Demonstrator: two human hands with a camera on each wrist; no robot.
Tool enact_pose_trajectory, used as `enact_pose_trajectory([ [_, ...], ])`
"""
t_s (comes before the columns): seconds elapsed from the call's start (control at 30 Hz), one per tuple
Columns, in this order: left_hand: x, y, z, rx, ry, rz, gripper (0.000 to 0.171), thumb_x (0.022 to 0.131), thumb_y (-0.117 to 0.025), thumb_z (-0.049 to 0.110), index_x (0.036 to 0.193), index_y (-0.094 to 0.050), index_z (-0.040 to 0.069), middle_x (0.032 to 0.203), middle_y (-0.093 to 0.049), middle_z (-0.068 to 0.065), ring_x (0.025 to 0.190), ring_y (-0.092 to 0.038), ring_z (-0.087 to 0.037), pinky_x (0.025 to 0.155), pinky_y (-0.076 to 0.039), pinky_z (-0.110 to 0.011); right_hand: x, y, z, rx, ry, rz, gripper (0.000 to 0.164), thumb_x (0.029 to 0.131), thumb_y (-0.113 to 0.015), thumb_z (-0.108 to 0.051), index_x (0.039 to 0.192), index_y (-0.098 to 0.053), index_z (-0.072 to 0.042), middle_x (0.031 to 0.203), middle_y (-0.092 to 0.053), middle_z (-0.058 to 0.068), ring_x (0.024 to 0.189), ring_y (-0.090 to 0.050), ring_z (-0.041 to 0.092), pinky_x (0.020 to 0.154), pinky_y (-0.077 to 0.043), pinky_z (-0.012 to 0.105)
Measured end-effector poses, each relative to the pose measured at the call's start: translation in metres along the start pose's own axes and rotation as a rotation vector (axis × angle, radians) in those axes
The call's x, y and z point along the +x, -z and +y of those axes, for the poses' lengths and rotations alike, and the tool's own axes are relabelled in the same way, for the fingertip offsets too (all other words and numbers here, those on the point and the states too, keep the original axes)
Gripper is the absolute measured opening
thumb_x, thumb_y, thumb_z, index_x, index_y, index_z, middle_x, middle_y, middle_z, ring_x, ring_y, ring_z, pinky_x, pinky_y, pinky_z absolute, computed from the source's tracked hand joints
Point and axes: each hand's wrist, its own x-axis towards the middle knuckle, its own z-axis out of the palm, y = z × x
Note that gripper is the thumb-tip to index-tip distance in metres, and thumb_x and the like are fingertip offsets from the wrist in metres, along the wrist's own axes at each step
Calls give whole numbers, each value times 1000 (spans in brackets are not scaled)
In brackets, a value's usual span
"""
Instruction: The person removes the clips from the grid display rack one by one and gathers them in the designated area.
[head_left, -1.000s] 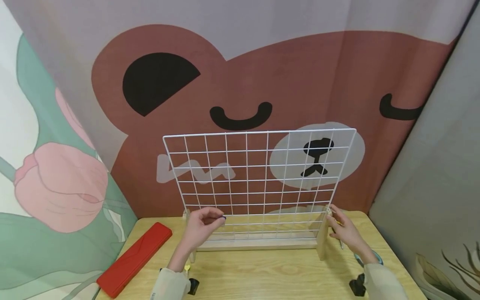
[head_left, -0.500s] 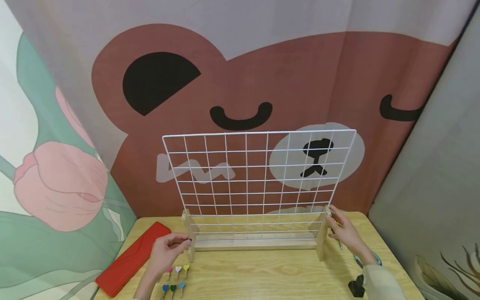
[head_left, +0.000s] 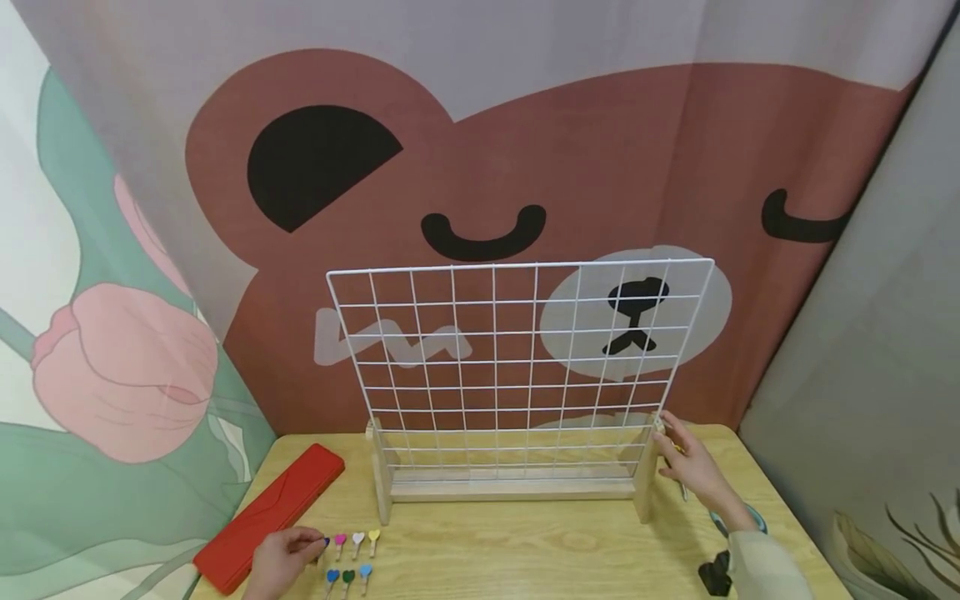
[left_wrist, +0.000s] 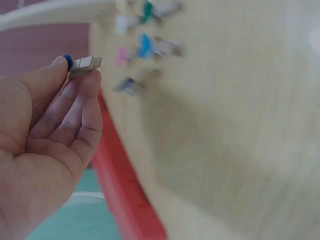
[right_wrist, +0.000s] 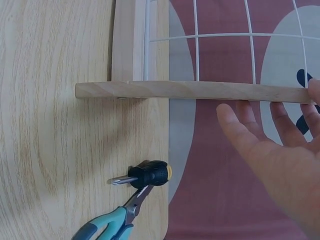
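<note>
My left hand (head_left: 279, 563) pinches a small wooden clothespin (left_wrist: 85, 64) with a blue top between thumb and fingertips, above the table at the lower left. Close by lie several more heart-topped clothespins, in two rows: pink (head_left: 340, 542), white (head_left: 357, 540) and yellow (head_left: 374, 537) behind, blue (head_left: 332, 577), green (head_left: 348, 577) and light blue (head_left: 365, 572) in front. In the left wrist view a dark clothespin (left_wrist: 131, 86) lies beside the pink one. My right hand (head_left: 696, 468) touches the right wooden post (right_wrist: 200, 90) of the stand, its fingertips along the outer side near the top.
A white wire grid (head_left: 492, 335) stands upright in the wooden stand at mid-table. Left of it lies a red case (head_left: 273, 517). On the right are a stubby screwdriver (right_wrist: 150, 173) and teal-handled pliers (right_wrist: 112, 220). A printed curtain (head_left: 600, 167) hangs behind the table.
My left hand has moved from in front of the grid down and left to the clothespins, still pinching the blue-topped one. The right hand has stayed at the post.
</note>
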Motion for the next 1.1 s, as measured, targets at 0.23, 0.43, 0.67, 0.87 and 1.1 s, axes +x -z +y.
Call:
enact_pose_trajectory([
  [0.23,5,-9,-36,22,87,-42,17,83,-74,19,87,-73,3,73,-67,0,65,-59,-13,58,-47,-30,-2,1,-3,2,6,-2,64,105,-38,-25,152,-4,2,146,-15,42,124,-35,56,78,-54,43],
  [0.43,5,-14,-46,98,56,-63,7,80,-76,12,82,-73,6,72,-66,1,64,-56,-11,59,-47,-31,-2,2,-4,4,5,-7,64,105,-38,-26,152,-3,1,146,-14,41,126,-33,56,81,-53,48],
  [0.67,0,-13,-48,173,44,-122,7,82,-74,11,84,-73,4,75,-67,-2,66,-58,-12,61,-50,-34,-4,1,-2,4,-11,-11,65,105,-38,-28,152,-3,0,147,-13,41,127,-32,55,82,-53,46],
  [0.87,-3,-12,-48,166,88,-151,8,84,-72,10,87,-73,3,76,-67,-2,67,-59,-14,62,-50,-35,-5,0,-4,-18,7,-25,64,105,-37,-27,153,-3,-1,146,-16,41,124,-36,56,80,-54,44],
  [1.1,-4,-11,-54,139,83,-113,8,85,-71,11,86,-72,2,72,-65,-1,64,-58,-13,59,-49,-33,-3,-1,-4,-17,5,-43,65,105,-37,-28,153,-1,-2,146,-16,41,125,-36,56,82,-53,47],
])
